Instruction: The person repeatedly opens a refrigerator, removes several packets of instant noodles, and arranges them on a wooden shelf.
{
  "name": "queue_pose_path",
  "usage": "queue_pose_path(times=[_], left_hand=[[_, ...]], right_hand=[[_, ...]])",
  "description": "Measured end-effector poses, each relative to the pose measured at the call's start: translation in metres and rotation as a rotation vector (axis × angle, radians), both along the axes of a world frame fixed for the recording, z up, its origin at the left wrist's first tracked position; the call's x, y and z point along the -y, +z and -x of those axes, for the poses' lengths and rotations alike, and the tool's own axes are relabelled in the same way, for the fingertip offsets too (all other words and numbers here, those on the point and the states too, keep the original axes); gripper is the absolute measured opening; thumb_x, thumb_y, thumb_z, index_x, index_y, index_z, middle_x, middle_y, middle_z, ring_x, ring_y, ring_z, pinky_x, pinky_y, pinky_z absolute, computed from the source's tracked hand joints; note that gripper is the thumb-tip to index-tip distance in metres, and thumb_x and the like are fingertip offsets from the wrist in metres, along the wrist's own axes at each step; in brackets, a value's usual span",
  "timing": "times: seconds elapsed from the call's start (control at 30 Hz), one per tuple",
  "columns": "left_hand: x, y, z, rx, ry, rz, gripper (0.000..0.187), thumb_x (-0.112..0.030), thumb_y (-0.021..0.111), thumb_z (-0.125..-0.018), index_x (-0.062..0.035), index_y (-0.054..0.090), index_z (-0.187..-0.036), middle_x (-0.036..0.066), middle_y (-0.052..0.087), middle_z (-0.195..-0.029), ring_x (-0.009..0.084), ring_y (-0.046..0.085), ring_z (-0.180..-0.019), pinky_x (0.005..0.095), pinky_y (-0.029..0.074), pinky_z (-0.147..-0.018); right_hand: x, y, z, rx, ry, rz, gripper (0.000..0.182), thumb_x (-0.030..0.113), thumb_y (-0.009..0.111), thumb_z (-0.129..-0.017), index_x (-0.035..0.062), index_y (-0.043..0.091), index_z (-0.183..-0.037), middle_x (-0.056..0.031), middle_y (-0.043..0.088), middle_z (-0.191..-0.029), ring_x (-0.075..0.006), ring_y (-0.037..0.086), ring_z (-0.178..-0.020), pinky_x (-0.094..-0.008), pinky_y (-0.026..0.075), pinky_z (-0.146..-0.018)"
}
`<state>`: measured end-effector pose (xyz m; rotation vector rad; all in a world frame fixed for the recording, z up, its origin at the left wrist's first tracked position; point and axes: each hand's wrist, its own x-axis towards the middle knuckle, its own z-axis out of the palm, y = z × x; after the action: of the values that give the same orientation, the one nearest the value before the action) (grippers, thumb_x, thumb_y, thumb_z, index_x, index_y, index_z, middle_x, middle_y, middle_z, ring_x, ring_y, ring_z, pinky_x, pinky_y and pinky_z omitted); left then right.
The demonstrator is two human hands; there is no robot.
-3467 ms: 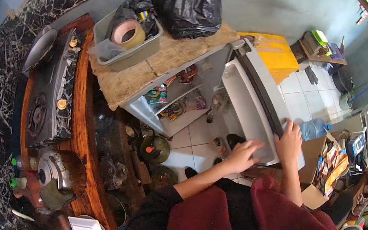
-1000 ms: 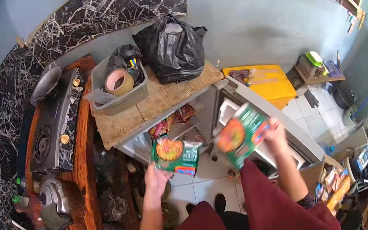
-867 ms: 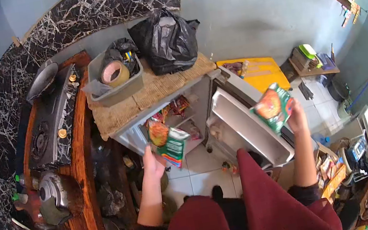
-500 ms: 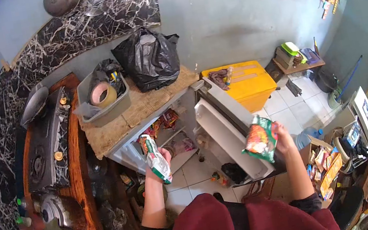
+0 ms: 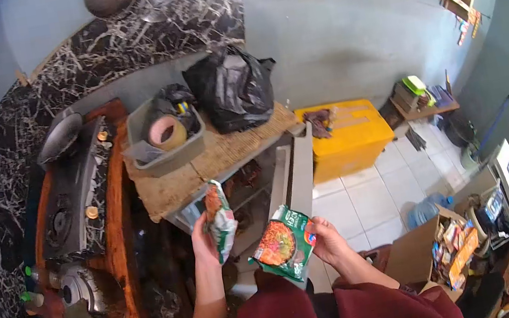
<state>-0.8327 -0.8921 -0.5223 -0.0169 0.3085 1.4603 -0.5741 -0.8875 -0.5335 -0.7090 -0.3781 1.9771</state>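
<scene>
My left hand (image 5: 202, 242) grips a green and white instant noodle packet (image 5: 222, 225) by its side, turned edge-on in front of the fridge. Between the fingertips of my right hand (image 5: 329, 242) is the corner of a second instant noodle packet (image 5: 280, 243), green, with a bowl of noodles pictured on its front. Beyond both packets stands a small fridge, its door (image 5: 298, 172) partly open at a narrow angle. Dim contents show through the gap, too dark to name.
On the fridge's cardboard-covered top sit a grey bin (image 5: 173, 152) with a tape roll (image 5: 167, 132) and a black plastic bag (image 5: 234, 88). A yellow box (image 5: 349, 143) stands behind the door. Left is a gas stove (image 5: 69, 197); right, a carton of packets (image 5: 445, 255).
The fridge door has swung much further toward the fridge body. My right hand has brought its packet left and lower, nearer to my left hand. The view has shifted slightly.
</scene>
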Motion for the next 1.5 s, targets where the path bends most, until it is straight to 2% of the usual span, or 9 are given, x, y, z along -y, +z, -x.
queue_pose_path(times=[0.43,0.6,0.87,0.97,1.1,1.17,1.3,1.37,1.5], left_hand=[[0.012,0.018,-0.009,-0.6,0.066,-0.079,0.043,-0.006,0.05,-0.081,-0.0041,0.035,-0.122,0.011,0.049,-0.115,0.0218,0.051,-0.103,0.0364,0.043,-0.086],[-0.019,0.015,-0.073,-0.77,0.111,-0.11,0.06,-0.001,0.059,-0.076,-0.0075,0.023,-0.125,0.007,0.043,-0.113,0.0171,0.045,-0.104,0.0312,0.041,-0.086],[-0.131,0.014,-0.183,-0.691,-0.006,-0.138,0.049,-0.003,0.049,-0.077,-0.0077,0.028,-0.12,0.009,0.043,-0.112,0.0206,0.046,-0.104,0.0334,0.04,-0.087],[-0.192,0.02,-0.23,-0.616,-0.182,-0.228,0.044,-0.005,0.046,-0.077,-0.0076,0.035,-0.119,0.008,0.047,-0.111,0.0198,0.049,-0.102,0.0337,0.041,-0.086],[-0.259,0.05,-0.285,-0.375,-0.414,-0.179,0.039,-0.013,0.049,-0.082,-0.0043,0.039,-0.118,0.01,0.051,-0.112,0.022,0.054,-0.098,0.0347,0.045,-0.082],[-0.288,0.053,-0.304,-0.278,-0.534,-0.168,0.039,-0.015,0.052,-0.082,-0.0025,0.04,-0.117,0.011,0.052,-0.113,0.0233,0.055,-0.098,0.0347,0.046,-0.082],[-0.337,0.064,-0.34,-0.533,-0.645,-0.315,0.043,-0.003,0.054,-0.078,-0.0051,0.039,-0.118,0.01,0.053,-0.109,0.0193,0.055,-0.097,0.0328,0.047,-0.078],[-0.374,0.064,-0.346,-0.899,-0.546,-0.467,0.045,0.001,0.052,-0.077,-0.0066,0.038,-0.119,0.009,0.053,-0.106,0.0167,0.055,-0.095,0.0313,0.047,-0.078],[-0.429,0.103,-0.37,-0.725,-0.407,-0.531,0.048,-0.006,0.058,-0.076,-0.0011,0.037,-0.119,0.008,0.053,-0.105,0.0148,0.055,-0.094,0.0295,0.047,-0.079]], right_hand=[[-0.055,0.065,0.049,-0.014,-0.062,-0.174,0.022,-0.001,0.053,-0.075,0.0095,0.043,-0.091,-0.0066,0.055,-0.087,-0.0142,0.054,-0.077,-0.0252,0.046,-0.07],[-0.086,0.029,0.034,0.334,-0.306,-0.384,0.039,0.004,0.062,-0.075,0.0045,0.038,-0.107,-0.0063,0.055,-0.093,-0.0121,0.053,-0.085,-0.0241,0.042,-0.077],[-0.134,0.077,-0.123,0.588,0.288,-0.395,0.066,0.01,0.068,-0.068,0.0044,0.034,-0.123,-0.0046,0.048,-0.112,-0.0129,0.051,-0.094,-0.0258,0.04,-0.083],[-0.176,0.089,-0.19,0.754,-0.026,-0.969,0.075,0.004,0.069,-0.064,0.0038,0.029,-0.127,-0.0071,0.053,-0.107,-0.0123,0.053,-0.09,-0.0253,0.044,-0.077],[-0.197,0.159,-0.262,1.062,-0.332,-0.785,0.072,0.004,0.07,-0.059,0.005,0.036,-0.122,-0.008,0.057,-0.099,-0.0149,0.056,-0.084,-0.0262,0.046,-0.073],[-0.219,0.188,-0.284,1.101,-0.351,-1.057,0.058,0.0,0.069,-0.056,0.0036,0.049,-0.111,-0.0092,0.061,-0.091,-0.0161,0.058,-0.081,-0.027,0.045,-0.072],[-0.288,0.224,-0.316,1.332,-0.238,-1.499,0.037,-0.003,0.069,-0.057,0.0012,0.06,-0.093,-0.006,0.062,-0.085,-0.0159,0.058,-0.081,-0.0274,0.045,-0.074],[-0.317,0.243,-0.321,1.168,0.034,-1.365,0.042,-0.002,0.072,-0.059,0.0002,0.058,-0.098,-0.0046,0.06,-0.087,-0.0118,0.054,-0.084,-0.0256,0.044,-0.076],[-0.39,0.26,-0.315,1.13,0.158,-1.22,0.053,0.0,0.072,-0.062,0.0007,0.049,-0.109,-0.0062,0.06,-0.087,-0.0111,0.055,-0.08,-0.0242,0.045,-0.071]])
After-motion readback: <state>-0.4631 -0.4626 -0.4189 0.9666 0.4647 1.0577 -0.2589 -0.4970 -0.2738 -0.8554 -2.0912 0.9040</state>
